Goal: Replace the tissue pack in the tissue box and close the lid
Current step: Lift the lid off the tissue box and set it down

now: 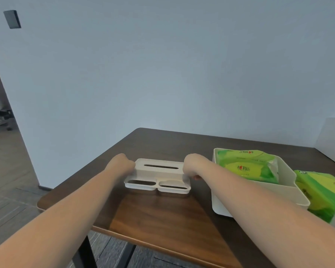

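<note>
A white tissue box with a slot in its lid and two front compartments stands on the dark wooden table. My left hand grips its left end and my right hand grips its right end. The lid sits on top of the box. Green tissue packs lie in a white bin to the right. Another green pack lies on the table beyond the bin.
The table's left and near edges drop to a grey floor. A pale wall runs behind the table. An office chair stands far left through a doorway.
</note>
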